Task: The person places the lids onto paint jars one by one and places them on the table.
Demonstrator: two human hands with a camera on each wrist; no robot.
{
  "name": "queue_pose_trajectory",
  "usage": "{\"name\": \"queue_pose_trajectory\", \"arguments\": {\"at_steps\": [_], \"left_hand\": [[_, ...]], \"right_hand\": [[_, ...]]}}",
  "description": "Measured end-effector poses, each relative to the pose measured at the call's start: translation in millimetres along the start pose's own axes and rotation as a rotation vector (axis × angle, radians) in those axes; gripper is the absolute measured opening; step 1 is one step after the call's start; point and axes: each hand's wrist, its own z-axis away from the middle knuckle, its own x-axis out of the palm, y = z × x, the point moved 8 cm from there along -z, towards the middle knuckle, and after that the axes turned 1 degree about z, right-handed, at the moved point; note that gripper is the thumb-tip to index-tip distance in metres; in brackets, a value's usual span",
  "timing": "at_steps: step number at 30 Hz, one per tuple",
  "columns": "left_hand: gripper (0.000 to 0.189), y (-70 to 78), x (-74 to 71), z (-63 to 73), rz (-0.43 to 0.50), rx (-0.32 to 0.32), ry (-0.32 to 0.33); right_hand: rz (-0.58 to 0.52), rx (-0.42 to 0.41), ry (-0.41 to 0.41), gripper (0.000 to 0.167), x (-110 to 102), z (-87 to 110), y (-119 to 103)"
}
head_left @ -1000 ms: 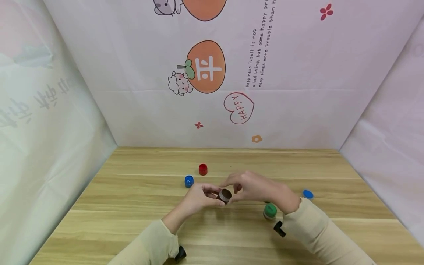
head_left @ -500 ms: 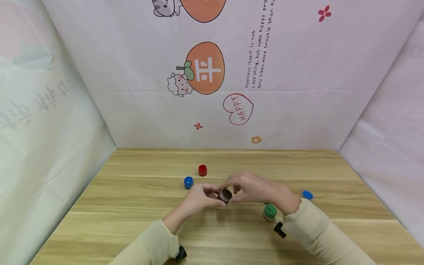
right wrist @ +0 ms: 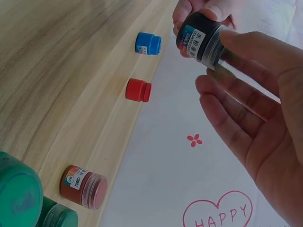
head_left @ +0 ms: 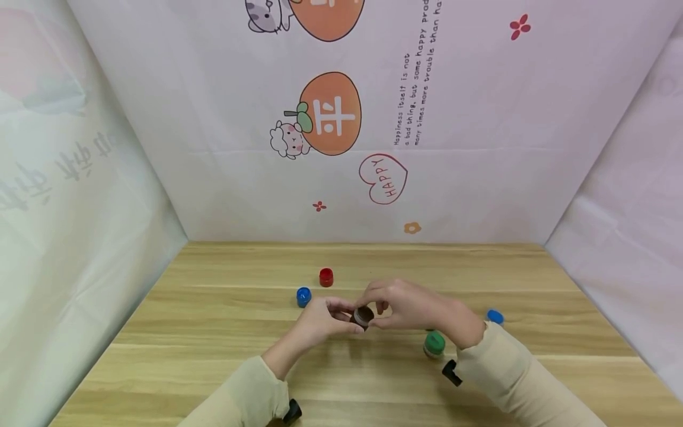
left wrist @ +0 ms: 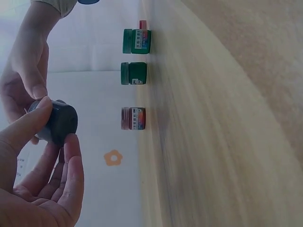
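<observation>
wood-grain tabletop [head_left: 160, 367] is noted; dark jar [right wrist: 193, 39] is held by left hand [head_left: 315, 321], ridged lid [right wrist: 211, 48] pinched by right hand [head_left: 402, 303]; jar judged light, stiff, slick, best gripped mid-body.

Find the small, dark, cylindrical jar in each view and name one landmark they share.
Head: the small, dark, cylindrical jar is below and slightly right of centre, between the left hand and right hand.
Left wrist: left side, about mid-height.
Right wrist: near the top, right of centre.
Shared landmark: the pale wood-grain tabletop.
</observation>
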Motion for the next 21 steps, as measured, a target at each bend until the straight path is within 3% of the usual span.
{"name": "queue_pose_trajectory", "arguments": {"at_steps": [11,18,21], "left_hand": [[0.036,-0.9,1.2,1.7,0.007,-0.001,0.011],[0.034,-1.4,0.9,0.7,0.015,0.007,0.01],[0.035,-1.1,1.6,0.8,0.011,0.008,0.008]], "right_hand": [[-0.003,0.014,-0.003,0.029,2.8,-0.1,0.8],[0.007,0.02,-0.002,0.037,2.5,0.8,0.6],[-0.008,0.037,-0.013,0.028,3.6,0.8,1.2]]}}
